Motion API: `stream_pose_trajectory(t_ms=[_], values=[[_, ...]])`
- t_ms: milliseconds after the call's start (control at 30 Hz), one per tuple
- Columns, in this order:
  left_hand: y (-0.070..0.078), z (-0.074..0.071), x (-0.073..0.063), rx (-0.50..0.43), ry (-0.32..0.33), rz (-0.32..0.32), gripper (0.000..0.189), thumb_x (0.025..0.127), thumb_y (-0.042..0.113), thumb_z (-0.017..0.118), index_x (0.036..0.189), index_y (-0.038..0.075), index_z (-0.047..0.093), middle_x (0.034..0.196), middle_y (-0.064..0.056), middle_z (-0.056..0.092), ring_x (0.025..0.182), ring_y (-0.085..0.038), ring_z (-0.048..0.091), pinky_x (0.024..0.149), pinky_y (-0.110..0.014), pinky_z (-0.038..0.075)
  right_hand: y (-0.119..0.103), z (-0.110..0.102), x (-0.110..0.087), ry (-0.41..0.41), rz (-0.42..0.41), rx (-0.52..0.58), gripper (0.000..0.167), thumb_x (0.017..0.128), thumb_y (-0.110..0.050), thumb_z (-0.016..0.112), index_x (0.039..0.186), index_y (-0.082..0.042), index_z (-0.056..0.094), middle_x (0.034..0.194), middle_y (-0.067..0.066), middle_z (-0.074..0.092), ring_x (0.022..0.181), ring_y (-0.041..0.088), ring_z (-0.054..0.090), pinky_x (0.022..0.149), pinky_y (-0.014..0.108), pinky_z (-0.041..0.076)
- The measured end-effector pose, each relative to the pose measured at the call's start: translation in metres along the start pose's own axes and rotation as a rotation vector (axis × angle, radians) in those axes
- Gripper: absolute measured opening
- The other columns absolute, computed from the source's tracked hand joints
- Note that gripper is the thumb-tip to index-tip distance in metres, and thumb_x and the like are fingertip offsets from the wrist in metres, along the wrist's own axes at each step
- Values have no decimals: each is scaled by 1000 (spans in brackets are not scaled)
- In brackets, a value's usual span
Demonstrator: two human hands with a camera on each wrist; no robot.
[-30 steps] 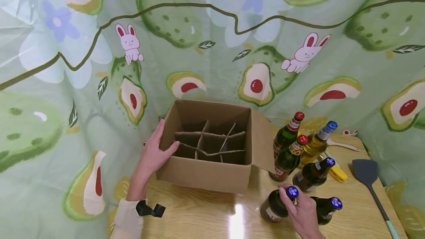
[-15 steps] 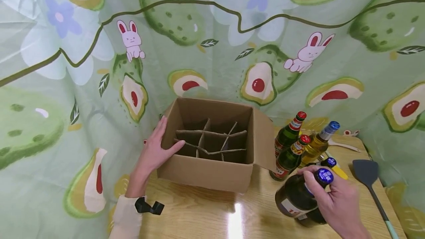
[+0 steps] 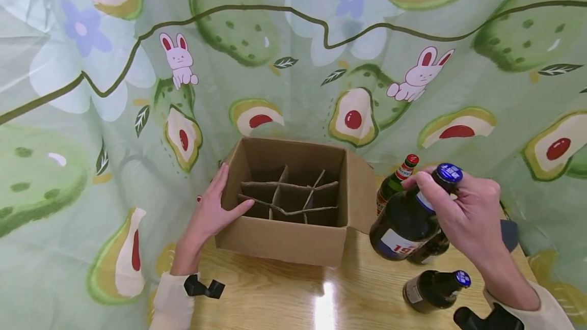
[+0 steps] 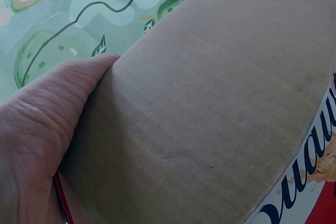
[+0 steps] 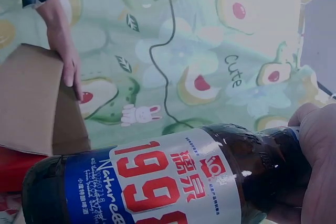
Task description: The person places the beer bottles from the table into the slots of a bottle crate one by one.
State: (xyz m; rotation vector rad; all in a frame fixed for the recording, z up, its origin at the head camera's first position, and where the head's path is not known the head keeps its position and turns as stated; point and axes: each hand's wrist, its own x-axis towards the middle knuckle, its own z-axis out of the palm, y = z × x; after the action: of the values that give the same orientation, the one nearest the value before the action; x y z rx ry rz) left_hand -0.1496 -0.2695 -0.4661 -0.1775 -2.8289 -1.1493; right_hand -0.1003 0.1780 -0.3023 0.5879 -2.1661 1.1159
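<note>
My right hand (image 3: 468,213) grips a dark brown beer bottle (image 3: 403,225) by the neck, just under its blue cap. The bottle tilts, its base toward the cardboard box (image 3: 279,241), raised over the table. In the right wrist view, the beer bottle (image 5: 157,182) shows a white and blue label with red "199" figures. My left hand (image 3: 213,218) holds the box's left side near the front corner, thumb over the rim and fingers along the outside. Cardboard dividers (image 3: 289,186) split the box into several cells, with no bottles visible in them.
Right of the box, its side flap (image 3: 362,190) sticks outward. A green bottle (image 3: 390,187) with a red cap stands behind the held one. Brown bottles (image 3: 426,292) stand below and behind it. A dark spatula (image 3: 510,234) lies partly hidden at right. Patterned cloth (image 3: 293,85) hangs behind.
My right hand has lifted the brown bottle off the table and carried it up and away from me, beside the box flap. The left hand and the box have stayed in place.
</note>
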Motion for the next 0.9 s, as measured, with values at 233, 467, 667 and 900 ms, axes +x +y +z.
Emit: stream_pose_trajectory(t_ms=[233, 467, 667, 900], values=[[-2, 0, 0, -24, 8, -1, 116, 87, 61, 77, 170, 21, 7, 175, 7, 5, 161, -31, 13, 121, -68, 24, 3, 20, 35, -24, 39, 42, 24, 101, -10, 63, 85, -10, 82, 72, -15, 69, 48, 6, 26, 46, 25, 18], [-2, 3, 0, -37, 5, -5, 116, 86, 62, 77, 170, 24, 6, 175, 7, 6, 161, -30, 13, 121, -68, 23, 6, 50, 71, -68, 53, 109, 28, 104, -20, 63, 85, -9, 81, 76, -3, 74, 53, 11, 38, 50, 29, 25], [-2, 2, -1, -46, 8, -14, 115, 86, 62, 77, 169, 28, 5, 175, 8, 5, 161, -29, 12, 121, -69, 22, 13, 85, 89, -44, 43, 181, 31, 104, -24, 65, 84, -6, 79, 71, 6, 70, 56, 7, 49, 52, 23, 35], [-1, 1, -1, -54, 9, -16, 114, 86, 61, 78, 169, 29, 5, 175, 8, 5, 161, -30, 12, 122, -67, 23, 25, 133, 97, -143, 111, 218, 35, 105, -30, 64, 87, -3, 77, 82, 8, 75, 70, 14, 60, 60, 25, 43]])
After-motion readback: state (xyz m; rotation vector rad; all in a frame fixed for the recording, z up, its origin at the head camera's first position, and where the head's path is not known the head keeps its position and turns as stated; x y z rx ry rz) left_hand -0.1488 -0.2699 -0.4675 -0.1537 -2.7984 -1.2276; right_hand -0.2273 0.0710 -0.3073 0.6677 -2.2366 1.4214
